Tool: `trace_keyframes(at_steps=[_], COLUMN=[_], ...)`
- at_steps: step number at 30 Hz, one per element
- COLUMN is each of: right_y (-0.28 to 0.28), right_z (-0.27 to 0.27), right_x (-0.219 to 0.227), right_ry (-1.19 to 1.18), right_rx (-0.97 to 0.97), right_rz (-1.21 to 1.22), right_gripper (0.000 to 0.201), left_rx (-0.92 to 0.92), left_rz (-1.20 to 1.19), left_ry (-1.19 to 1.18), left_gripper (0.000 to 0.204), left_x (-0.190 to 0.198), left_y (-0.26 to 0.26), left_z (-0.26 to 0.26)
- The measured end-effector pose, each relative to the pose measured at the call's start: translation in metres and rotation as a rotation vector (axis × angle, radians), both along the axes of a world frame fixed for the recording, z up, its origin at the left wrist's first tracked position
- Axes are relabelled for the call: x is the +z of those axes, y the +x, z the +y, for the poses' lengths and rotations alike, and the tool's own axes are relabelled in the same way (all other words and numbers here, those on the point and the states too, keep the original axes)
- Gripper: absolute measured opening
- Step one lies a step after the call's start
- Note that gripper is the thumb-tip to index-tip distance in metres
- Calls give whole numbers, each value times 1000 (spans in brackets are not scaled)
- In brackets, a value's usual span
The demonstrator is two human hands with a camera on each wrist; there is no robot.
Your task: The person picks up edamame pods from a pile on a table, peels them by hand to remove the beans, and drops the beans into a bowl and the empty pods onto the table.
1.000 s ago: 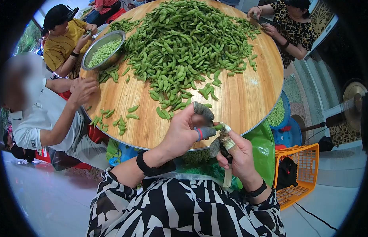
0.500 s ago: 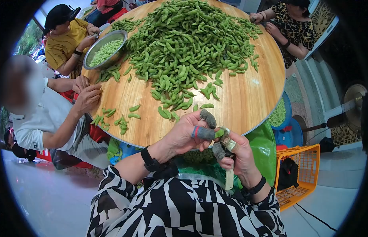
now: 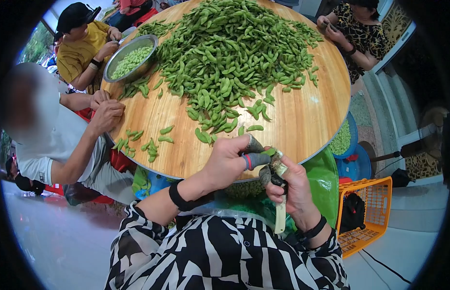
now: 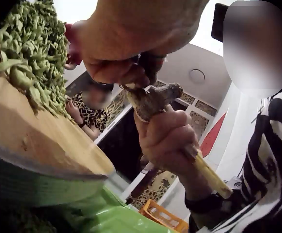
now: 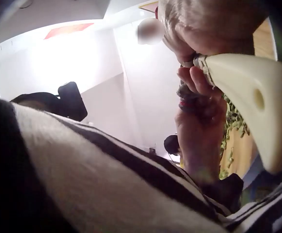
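Grey cloth covers wrap the thumb and forefinger of my left hand (image 3: 224, 163), which pinches a green soybean pod (image 3: 269, 152) near the table's front edge. Close against it, my right hand (image 3: 298, 189) grips a tool by its cream handle (image 3: 280, 220), with whitish wrapping on the thumb. The handle slants down out of the fist, and its end has a hole that shows in the right wrist view. Fingers hide the tool's working end. In the left wrist view the fingertips of both hands meet over a grey finger cover (image 4: 153, 103).
A big heap of soybean pods (image 3: 234, 53) covers the round wooden table (image 3: 312, 121). A metal bowl of shelled beans (image 3: 130, 60) stands at its left edge. Other people sit left and far right. Blue basins (image 3: 355, 164) and an orange crate (image 3: 379, 208) are at lower right.
My left hand has turned and shifted slightly, staying against the right hand with the pod between them. The right hand keeps its grip on the cream handle.
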State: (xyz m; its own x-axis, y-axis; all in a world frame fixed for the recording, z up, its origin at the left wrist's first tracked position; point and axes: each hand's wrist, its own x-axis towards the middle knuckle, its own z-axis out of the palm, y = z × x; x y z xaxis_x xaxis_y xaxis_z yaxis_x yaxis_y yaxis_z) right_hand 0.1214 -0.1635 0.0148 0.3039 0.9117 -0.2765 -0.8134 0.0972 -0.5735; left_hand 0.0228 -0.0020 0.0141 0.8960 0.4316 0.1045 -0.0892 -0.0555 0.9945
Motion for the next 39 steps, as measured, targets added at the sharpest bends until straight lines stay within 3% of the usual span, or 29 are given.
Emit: trace_keyframes(at_steps=[2, 4, 5, 7, 8, 10, 14, 16, 18, 20, 22, 25, 28, 30, 32, 34, 35, 36, 39], right_y=[2, -1, 0, 1, 1, 0, 7, 7, 7, 9, 8, 7, 14, 19, 17, 12, 11, 14, 6], right_z=[2, -3, -3, -4, -4, -4, 2, 8, 5, 3, 1, -1, -6, -7, -13, -15, -13, -12, -5], right_x=[5, 15, 14, 13, 12, 10, 0, -13, -9, -4, -7, -5, -19, -27, -29, -20, -26, -23, -24], right_ry=[23, -60, -61, -87, -87, -230, -264, -188, -281, -345, -338, -380, -386, -378, -378, -364, -233, -101, -67], right_rx=[11, -9, -8, -3, -3, -35, -87, -289, -266, -192, -191, -156, -160, -270, -312, -209, -228, -137, -209], right_rz=[-17, -107, -108, -212, -212, -592, -799, -1174, -1170, -1526, -1632, -1521, -1569, -1597, -1381, -1407, -1491, -1681, -1584], right_gripper=[40, 36, 36, 31, 31, 25, 22, 23, 24, 23, 21, 18, 17, 15, 12, 7, 6, 39, 33], left_rx=[-15, -2, -2, -81, -81, -46, -43, -104, -93, -140, -116, -143, -196, -133, -88, -59, -64, -71, -71], left_rz=[48, 151, 150, 126, 126, 265, 307, 186, 196, 245, 245, 209, 252, 192, 229, 269, 186, 104, 44], left_ry=[-110, -396, -398, -798, -797, -481, -303, 44, 96, 72, 124, 204, 33, 59, 61, 51, 94, 137, 147], left_gripper=[10, 11, 11, 13, 13, 14, 14, 15, 16, 14, 13, 10, 9, 15, 18, 21, 22, 23, 24], left_x=[7, 9, 7, 1, 1, 1, 1, -9, -6, -3, -10, -13, -12, -14, -9, -10, -14, -13, -10], left_y=[0, 0, 0, 1, 1, 0, 0, -4, -6, -6, -7, -8, -7, -9, -10, -10, -9, -9, -9], left_z=[2, -2, -1, 0, -1, -2, -7, -10, -14, -14, -17, -21, -21, -21, -12, -12, -16, -17, -19])
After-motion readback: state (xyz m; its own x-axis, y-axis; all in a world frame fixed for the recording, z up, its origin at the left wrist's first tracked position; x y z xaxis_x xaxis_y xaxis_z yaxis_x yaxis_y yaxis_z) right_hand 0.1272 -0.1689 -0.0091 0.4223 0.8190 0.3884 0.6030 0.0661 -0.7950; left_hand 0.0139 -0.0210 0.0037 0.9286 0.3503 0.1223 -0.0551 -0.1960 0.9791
